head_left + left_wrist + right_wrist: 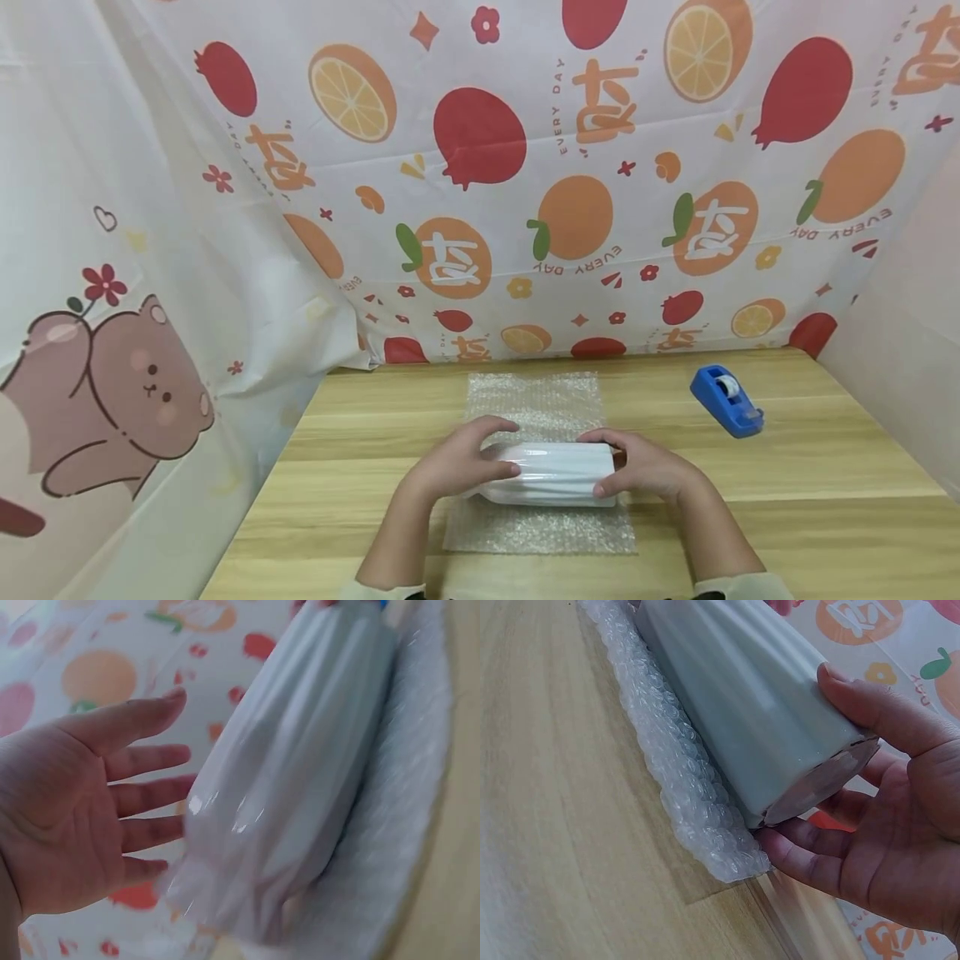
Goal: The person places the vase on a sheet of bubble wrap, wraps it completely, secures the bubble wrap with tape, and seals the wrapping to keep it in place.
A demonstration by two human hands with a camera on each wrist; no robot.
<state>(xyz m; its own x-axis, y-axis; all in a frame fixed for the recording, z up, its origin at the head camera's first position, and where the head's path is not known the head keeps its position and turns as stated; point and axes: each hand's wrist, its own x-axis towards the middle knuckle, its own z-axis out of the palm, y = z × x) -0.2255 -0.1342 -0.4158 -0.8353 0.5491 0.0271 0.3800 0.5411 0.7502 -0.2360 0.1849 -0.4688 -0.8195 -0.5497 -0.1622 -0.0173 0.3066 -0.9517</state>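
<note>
A white, glossy, ribbed vase (555,475) lies on its side across a sheet of bubble wrap (536,408). Its flared, wavy mouth points left, and its flat base faces right. My right hand (656,468) holds the base end; in the right wrist view the thumb presses the vase's side (742,697) and the fingertips reach under the bottom rim. At the mouth end is my left hand (459,460), fingers spread and relaxed. The left wrist view shows that hand (75,810) with extended fingers beside the vase, its palm turned toward it.
A blue tape dispenser (726,402) with a roll in it stands at the back right of the wooden table (360,467). A fruit-printed cloth (480,200) hangs behind the table, and a bear-printed cloth (150,400) hangs along the left.
</note>
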